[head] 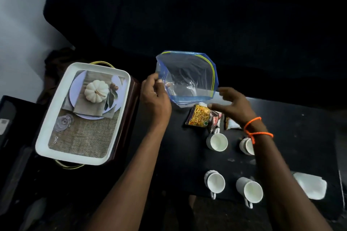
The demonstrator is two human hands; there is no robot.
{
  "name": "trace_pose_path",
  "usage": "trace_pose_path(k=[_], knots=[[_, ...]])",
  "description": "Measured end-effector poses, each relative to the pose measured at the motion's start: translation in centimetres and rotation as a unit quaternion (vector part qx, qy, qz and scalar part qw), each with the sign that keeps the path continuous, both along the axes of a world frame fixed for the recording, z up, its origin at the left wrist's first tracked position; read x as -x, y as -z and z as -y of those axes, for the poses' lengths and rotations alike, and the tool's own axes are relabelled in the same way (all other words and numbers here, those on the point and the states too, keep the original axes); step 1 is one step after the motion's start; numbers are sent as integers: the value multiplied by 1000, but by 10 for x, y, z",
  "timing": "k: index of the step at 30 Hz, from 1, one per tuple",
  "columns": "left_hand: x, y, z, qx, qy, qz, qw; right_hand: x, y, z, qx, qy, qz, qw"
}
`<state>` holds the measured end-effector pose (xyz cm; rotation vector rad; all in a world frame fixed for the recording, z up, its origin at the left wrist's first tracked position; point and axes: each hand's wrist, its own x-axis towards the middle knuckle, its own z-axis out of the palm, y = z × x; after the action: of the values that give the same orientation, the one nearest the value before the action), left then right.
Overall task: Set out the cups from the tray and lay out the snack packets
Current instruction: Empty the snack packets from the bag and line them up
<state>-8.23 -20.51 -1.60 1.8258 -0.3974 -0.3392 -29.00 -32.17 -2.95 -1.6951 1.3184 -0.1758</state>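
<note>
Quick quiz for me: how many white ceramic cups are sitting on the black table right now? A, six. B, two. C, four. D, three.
C: four white ceramic cups stand on the black table, two nearer the snack packets and two closer to the person; the white tray holds none.
</note>
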Motion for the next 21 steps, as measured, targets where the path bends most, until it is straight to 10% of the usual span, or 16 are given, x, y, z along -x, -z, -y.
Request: trace_pose_path(k=[3,8,13,16,19,21], knots=[[12,-11,16,43,88,-147,984,-1,-31,9,-156,-62,222,961],[49,-28,33,22,368,-284,885,-20,-48,2,-162,-164,314,921],[69,-43,32,109,180,-210,955,12,-55,5,-102,99,365,920],[91,-40,30,30,33,-137,990,38,-56,19,-135,309,405,850],[123,-37,37,37,179,-255,949,59,-55,17,-204,365,405,813],[151,-33,51,100,282,-324,897,69,-56,3,-179,321,344,864]])
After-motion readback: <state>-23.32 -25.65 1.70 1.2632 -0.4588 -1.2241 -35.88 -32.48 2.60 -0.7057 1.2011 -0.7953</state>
